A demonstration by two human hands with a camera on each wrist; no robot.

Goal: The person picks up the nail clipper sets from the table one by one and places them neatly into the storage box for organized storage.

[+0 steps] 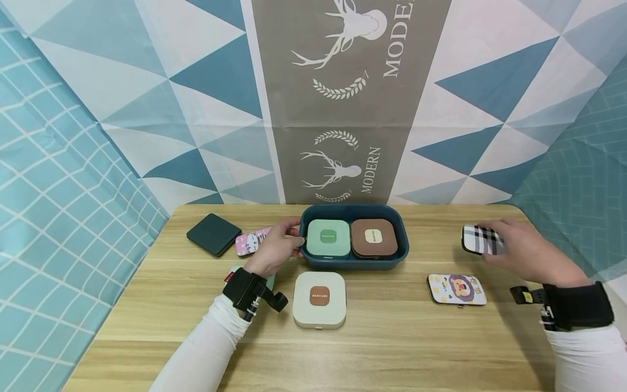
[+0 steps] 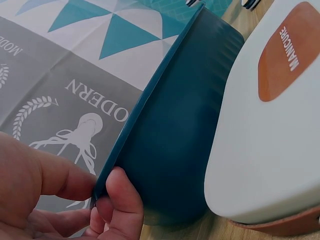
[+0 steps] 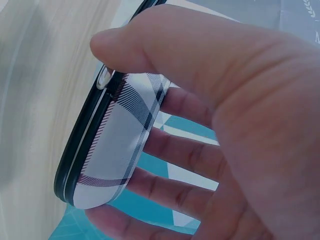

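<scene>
My left hand (image 1: 275, 251) pinches the left end of a dark blue plastic bin (image 1: 355, 265), thumb and fingers on either side of its rim in the left wrist view. Side by side in the bin lie a mint green manicure case (image 1: 317, 249) and a brown one (image 1: 361, 244). At the far right, my right hand (image 1: 525, 249) grips a black-edged plaid case (image 1: 479, 240). The right wrist view shows the thumb by the clasp of this plaid case (image 3: 107, 135) and the fingers along its other side. A white manicure case (image 1: 318, 313) sits in front of the bin.
A case with a lion picture (image 1: 460, 289) lies in front of the plaid one. Left of the bin are a dark green square case (image 1: 213, 234) and a pink cartoon case (image 1: 249, 243), partly hidden by my left hand. A mint item (image 1: 270, 282) shows beneath that wrist.
</scene>
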